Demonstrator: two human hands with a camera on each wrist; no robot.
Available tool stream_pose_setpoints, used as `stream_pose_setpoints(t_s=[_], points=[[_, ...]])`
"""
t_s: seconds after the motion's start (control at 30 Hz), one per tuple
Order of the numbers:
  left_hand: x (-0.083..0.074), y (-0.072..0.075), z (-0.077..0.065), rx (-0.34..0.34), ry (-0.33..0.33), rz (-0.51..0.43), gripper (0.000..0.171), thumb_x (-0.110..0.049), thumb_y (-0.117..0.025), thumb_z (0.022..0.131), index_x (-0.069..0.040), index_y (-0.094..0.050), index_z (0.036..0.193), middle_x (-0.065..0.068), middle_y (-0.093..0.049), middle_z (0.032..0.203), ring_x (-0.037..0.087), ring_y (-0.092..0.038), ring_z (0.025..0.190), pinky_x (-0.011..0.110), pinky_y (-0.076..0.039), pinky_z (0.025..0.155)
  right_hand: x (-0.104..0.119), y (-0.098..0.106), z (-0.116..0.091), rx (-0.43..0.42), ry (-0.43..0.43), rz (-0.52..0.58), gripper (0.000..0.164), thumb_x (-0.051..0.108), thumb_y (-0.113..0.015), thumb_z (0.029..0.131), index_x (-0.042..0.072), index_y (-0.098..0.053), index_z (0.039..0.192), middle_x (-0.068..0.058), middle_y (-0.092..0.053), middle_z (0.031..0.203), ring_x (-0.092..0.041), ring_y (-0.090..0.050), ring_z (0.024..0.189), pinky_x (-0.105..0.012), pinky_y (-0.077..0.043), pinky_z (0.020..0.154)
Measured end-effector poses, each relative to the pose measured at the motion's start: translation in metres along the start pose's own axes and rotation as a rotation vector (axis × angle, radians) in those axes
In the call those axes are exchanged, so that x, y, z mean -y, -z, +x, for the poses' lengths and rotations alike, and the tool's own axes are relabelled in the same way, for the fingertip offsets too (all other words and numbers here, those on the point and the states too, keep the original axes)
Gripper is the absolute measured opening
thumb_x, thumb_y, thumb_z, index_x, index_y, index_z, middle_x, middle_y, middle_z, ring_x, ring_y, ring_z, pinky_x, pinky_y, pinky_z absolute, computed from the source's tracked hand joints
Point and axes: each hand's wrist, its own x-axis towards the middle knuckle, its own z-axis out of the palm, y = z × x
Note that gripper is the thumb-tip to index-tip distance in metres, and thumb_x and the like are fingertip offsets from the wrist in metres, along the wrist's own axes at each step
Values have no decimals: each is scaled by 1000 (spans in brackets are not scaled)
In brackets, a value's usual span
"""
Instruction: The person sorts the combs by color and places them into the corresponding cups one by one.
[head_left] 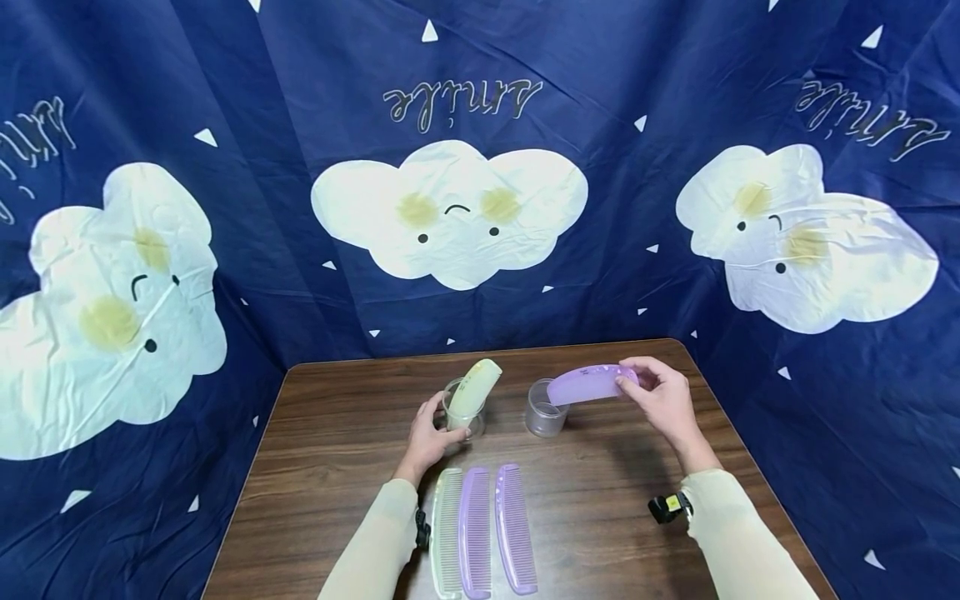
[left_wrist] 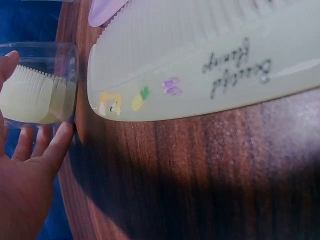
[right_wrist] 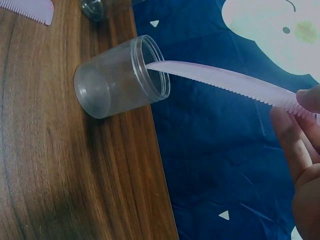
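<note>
With its fingers and thumb round the sides, my left hand (head_left: 427,439) holds a clear plastic jar (head_left: 477,428) on the table. A pale green comb (head_left: 480,385) leans in that jar, its upper end above the rim; the left wrist view shows the toothed part of this comb (left_wrist: 25,95) through the wall. My right hand (head_left: 667,404) pinches one end of a purple comb (head_left: 588,385) between thumb and fingers. In the right wrist view the far tip of the purple comb (right_wrist: 225,82) is at the mouth of a second clear jar (right_wrist: 112,82), which has nothing visible inside.
Three combs lie side by side at the front of the wooden table (head_left: 315,467): a pale green comb (head_left: 447,533), a purple comb (head_left: 475,533) and another purple comb (head_left: 515,529). A dark blue curtain (head_left: 450,321) with white clouds surrounds the table's back and sides.
</note>
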Motion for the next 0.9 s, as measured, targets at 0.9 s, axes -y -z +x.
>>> stream_pose_setpoints(t_s=[0.9], points=[[-1, -5, -9, -21, -12, -14, 89, -9, -94, 70, -12, -51, 148, 19, -53, 133, 37, -58, 122, 47, -60, 96, -56, -18, 15, 86, 45, -50, 25, 0, -84, 82, 4, -76, 105, -15, -77, 90, 6, -61, 74, -4, -50, 66]])
